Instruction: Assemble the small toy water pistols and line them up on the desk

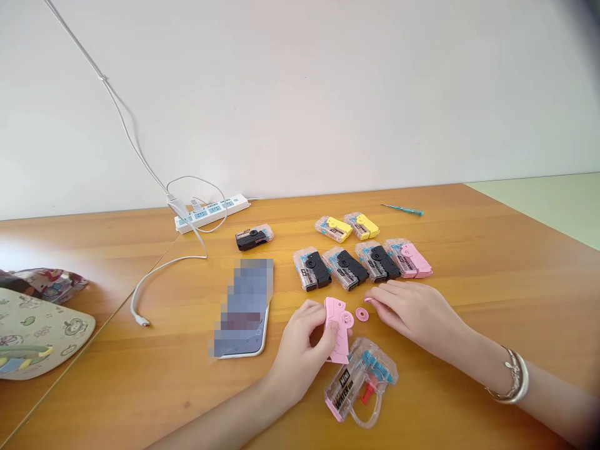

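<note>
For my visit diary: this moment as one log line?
left hand: holds pink casing; right hand: pinches small pink piece; between: pink disc

Four black water guns (312,269), two yellow guns (363,226) and one pink gun (412,259) are lying around mid-frame; one clear gun (349,380) and one pink cover (335,312) are showing lower centre, one phone (241,312) left of centre.

The bench (487,256) is brightly lit; left of the left hand (304,340), the phone (244,300) is masked by pixelation.
</note>
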Tool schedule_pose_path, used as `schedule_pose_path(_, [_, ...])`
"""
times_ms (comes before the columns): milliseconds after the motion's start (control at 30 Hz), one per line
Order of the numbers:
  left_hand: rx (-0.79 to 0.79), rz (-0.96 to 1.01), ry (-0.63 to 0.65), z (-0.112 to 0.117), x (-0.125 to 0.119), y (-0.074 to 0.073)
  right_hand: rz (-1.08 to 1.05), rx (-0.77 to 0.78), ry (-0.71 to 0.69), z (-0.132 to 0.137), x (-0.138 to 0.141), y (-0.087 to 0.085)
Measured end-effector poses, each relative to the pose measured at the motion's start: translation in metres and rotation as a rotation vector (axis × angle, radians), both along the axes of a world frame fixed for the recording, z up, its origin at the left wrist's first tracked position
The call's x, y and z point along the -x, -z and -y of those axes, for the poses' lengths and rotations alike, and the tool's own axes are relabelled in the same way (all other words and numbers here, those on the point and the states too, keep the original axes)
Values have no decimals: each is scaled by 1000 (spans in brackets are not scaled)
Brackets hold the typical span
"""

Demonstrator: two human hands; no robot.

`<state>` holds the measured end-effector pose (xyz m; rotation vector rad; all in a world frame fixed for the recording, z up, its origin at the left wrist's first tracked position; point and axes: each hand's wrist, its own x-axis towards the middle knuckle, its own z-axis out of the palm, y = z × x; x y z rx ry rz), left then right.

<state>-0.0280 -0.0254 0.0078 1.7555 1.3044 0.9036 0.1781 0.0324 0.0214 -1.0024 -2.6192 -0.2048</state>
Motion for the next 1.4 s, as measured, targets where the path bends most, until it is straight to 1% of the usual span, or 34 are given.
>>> schedule_pose_path(100, [-13, 9, 3, 1, 0, -1, -11, 1, 9, -5, -11, 9])
schedule_pose_path(167, [-24, -9, 6, 0, 0, 0, -7, 2, 0, -7, -13, 12])
schedule_pose_path(267, [-31, -11, -6, -1, 0, 0, -14, 23, 3, -6, -13, 10])
schedule_pose_path(433, [-13, 16, -13, -1, 0, 0, -61, 120, 9, -2, -10, 5])
schedule_pose_path(567, [-5, 23, -16, 0, 0, 0, -109, 123, -51, 0, -7, 8])
schedule_pose_path(700, [-10, 26, -8, 0, -1, -1, -133, 189, -80, 1, -2, 12])
schedule_pose_path(800, [-14, -2, -11, 0, -1, -1, -201, 270, -63, 3, -1, 11])
schedule_pose_path(867, [-21, -21, -2, 1, -1, -1, -287, 318, -57, 6, 1, 9])
schedule_pose_path(933, [-36, -46, 14, 0, -1, 0, -393, 334, -75, 11, 2, 5])
schedule_pose_path(1033, [-63, -90, 56, 0, -2, 0, -525, 317, -113, 21, 6, 2])
schedule_pose_path(1100, [-71, -113, 83, -1, -3, 0, -561, 283, -156, 26, 8, 2])
schedule_pose_path(1200, [-84, -119, 101, -1, -4, 0, -544, 213, -224, 30, 12, 3])
schedule_pose_path(1267, [-99, -111, 105, -1, -4, 0, -517, 180, -242, 30, 14, 3])
schedule_pose_path(1400, [-89, -83, 110, 0, -3, -2, -466, 163, -264, 31, 15, 1])
